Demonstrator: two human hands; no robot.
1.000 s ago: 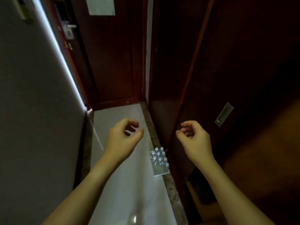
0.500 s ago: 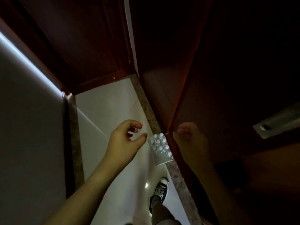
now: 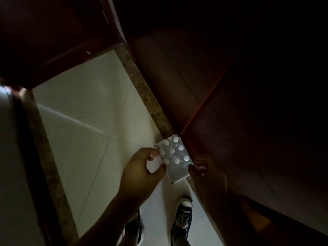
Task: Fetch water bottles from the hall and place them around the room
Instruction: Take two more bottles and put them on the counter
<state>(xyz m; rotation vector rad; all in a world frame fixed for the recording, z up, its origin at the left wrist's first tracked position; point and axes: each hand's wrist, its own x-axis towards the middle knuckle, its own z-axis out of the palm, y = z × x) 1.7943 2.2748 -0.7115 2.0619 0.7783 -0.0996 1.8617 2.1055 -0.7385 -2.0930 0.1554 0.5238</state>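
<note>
Both hands reach down toward the pack (image 3: 173,158) of water bottles on the floor. Our left hand (image 3: 142,172) hovers at the pack's left edge, fingers loosely curled and grasping nothing yet, apparently shaped to take a bottle. The pack stands on the pale tile (image 3: 85,121), tucked against the speckled border (image 3: 147,96) by the dark wooden door (image 3: 248,139), probably out of the walkway. Our right hand (image 3: 200,166) sits in shadow at the pack's right side; we cannot tell whether it grips anything. Our shoes (image 3: 182,215) stand just below.
</note>
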